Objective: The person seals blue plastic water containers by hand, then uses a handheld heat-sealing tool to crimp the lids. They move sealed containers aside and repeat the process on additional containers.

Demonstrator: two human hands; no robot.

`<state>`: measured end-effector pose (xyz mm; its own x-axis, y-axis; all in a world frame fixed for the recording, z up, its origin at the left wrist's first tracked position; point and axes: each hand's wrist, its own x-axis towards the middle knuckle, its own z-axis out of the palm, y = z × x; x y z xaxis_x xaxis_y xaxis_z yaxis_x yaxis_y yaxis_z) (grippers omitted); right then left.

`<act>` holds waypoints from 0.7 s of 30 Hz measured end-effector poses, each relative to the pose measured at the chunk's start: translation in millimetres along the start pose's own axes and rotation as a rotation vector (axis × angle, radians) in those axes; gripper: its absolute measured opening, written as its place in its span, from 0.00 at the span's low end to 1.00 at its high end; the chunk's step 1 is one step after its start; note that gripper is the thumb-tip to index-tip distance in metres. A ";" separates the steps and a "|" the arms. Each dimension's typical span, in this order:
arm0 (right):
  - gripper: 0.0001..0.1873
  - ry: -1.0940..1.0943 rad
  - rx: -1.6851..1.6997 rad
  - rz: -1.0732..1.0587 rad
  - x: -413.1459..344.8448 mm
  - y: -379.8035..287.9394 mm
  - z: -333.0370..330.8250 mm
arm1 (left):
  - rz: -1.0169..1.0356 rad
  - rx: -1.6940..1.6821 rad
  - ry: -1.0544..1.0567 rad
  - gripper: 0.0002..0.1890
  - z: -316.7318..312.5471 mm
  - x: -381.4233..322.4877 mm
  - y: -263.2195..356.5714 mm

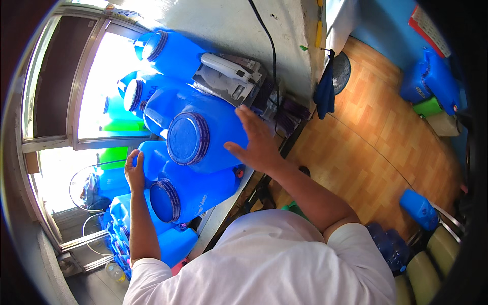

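Before me a large blue plastic water container (223,126) lies on its side, its round screw lid (187,139) towards the left and ringed by a purple printed seal band. My right hand (257,143) is beside its right end with fingers spread; whether it touches the plastic is unclear. A second blue container (206,190) lies just below, with a similar lid and band and a red tap at its right end. My left hand (135,173) has its fingers curled at the left edge of the blue plastic; a firm hold cannot be made out.
More blue containers (175,53) stand along the window. A white corded hand-held appliance (225,66) rests on a grey metal box (225,84), near purple bands (293,118). The counter edge (217,207) runs diagonally. Containers (431,80) and seats (423,274) are at right.
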<state>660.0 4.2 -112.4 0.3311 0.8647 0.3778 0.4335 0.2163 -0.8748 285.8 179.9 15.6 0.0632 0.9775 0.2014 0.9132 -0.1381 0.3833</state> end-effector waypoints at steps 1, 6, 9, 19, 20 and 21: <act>0.43 0.004 0.028 -0.043 2.6 1.9 5.1 | -0.016 -0.014 -0.014 0.22 -0.2 1.4 0.3; 0.39 0.027 0.108 -0.065 -4.6 6.9 22.0 | 0.039 0.088 -0.042 0.19 -1.7 4.1 -4.3; 0.40 0.004 0.117 -0.026 -4.5 5.2 19.6 | 0.072 0.121 -0.060 0.18 0.0 5.2 -1.9; 0.40 -0.071 0.179 -0.084 1.8 13.5 12.4 | 0.133 0.181 -0.065 0.19 -1.8 4.5 -6.8; 0.41 -0.091 0.155 -0.081 0.4 12.2 11.2 | 0.120 0.175 -0.066 0.19 -1.0 3.4 -6.5; 0.41 -0.108 0.126 -0.080 0.4 11.7 8.8 | 0.136 0.185 -0.064 0.19 0.0 3.8 -5.2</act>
<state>657.9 11.0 -125.1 0.2052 0.8847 0.4187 0.3441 0.3352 -0.8770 281.3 184.3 14.3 0.2103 0.9609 0.1800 0.9524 -0.2429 0.1842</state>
